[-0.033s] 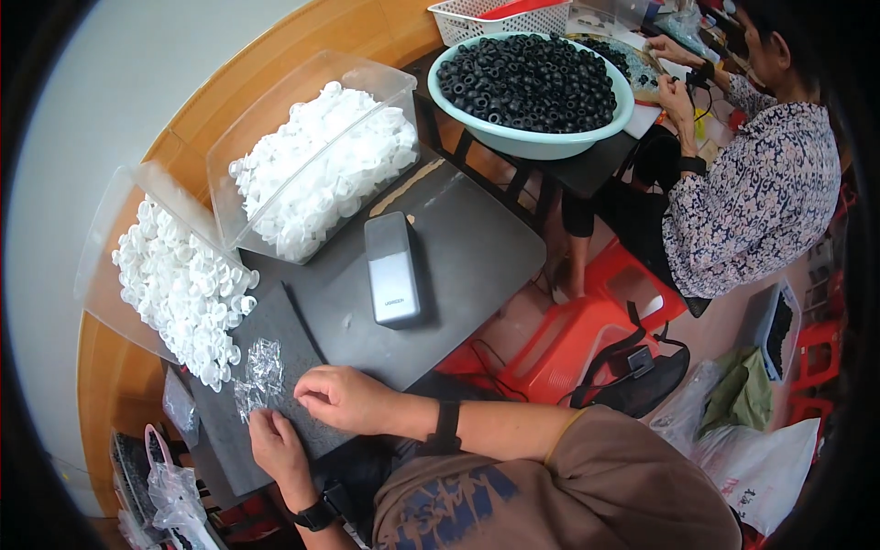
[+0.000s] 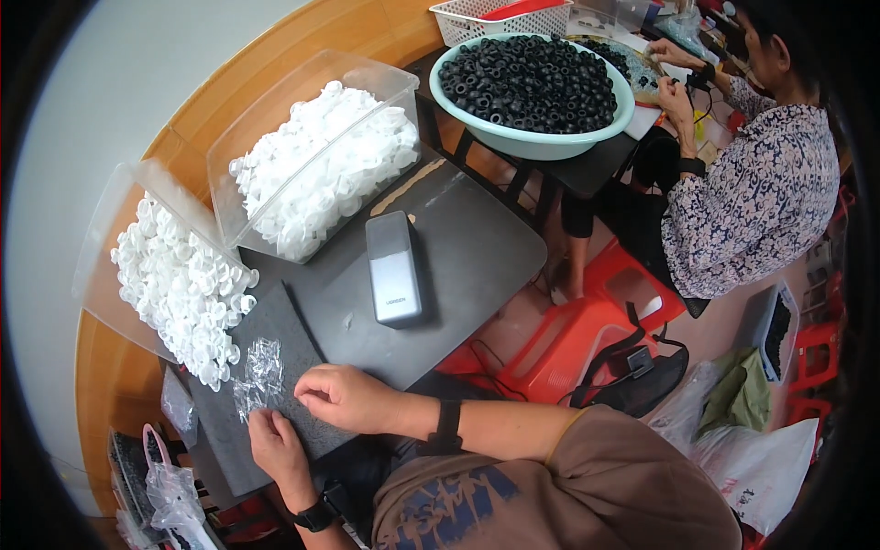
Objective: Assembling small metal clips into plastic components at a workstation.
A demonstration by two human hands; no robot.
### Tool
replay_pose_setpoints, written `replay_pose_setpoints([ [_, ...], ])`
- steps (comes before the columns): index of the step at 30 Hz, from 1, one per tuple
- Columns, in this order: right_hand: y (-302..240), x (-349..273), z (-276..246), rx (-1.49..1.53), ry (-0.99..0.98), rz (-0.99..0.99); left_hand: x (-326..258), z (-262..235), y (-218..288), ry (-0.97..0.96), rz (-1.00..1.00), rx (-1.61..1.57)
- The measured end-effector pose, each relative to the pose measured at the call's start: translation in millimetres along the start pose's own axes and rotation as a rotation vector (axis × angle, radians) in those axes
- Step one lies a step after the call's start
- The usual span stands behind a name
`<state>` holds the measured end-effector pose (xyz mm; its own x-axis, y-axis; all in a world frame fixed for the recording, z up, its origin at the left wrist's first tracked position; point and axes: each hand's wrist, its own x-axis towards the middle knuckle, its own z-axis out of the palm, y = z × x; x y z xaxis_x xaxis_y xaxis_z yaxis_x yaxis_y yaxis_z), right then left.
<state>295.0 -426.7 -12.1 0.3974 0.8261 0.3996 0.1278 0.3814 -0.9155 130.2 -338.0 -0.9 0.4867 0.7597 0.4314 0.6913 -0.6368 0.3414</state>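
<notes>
My left hand (image 2: pixel 279 449) is at the table's near edge, its fingertips bent together beside a small heap of shiny clear plastic pieces (image 2: pixel 264 368). Just to its right, my right hand (image 2: pixel 344 400) is curled with thumb and fingers pinched. Anything between the fingers of either hand is hidden or too small to make out. Left of the clear pieces, many small white plastic parts (image 2: pixel 179 284) spill out of a tilted transparent tray (image 2: pixel 96 266). Beyond them a clear bin (image 2: pixel 403 84) is heaped with more white parts (image 2: pixel 321 165).
A grey power bank (image 2: pixel 394 270) stands on the dark table (image 2: pixel 477 247). At the back, a pale blue basin (image 2: pixel 541 145) holds black rings (image 2: pixel 527 82) near a white basket (image 2: pixel 513 23). Another person (image 2: pixel 752 192) works at the right. Red stools (image 2: pixel 550 339) and bags (image 2: pixel 752 467) are below.
</notes>
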Motion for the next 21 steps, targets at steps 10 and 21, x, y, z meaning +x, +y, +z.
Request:
replay_pose_setpoints([
  [10, -9.1, 0.1, 2.7, -0.016, -0.101, 0.144, -6.2, -10.3, 0.0, 0.007, -0.028, -0.147],
  [21, -57.7, 26.9, 1.6, -0.315, -0.515, 0.345, -0.5, -12.1, -7.9, 0.017, -0.003, -0.271],
])
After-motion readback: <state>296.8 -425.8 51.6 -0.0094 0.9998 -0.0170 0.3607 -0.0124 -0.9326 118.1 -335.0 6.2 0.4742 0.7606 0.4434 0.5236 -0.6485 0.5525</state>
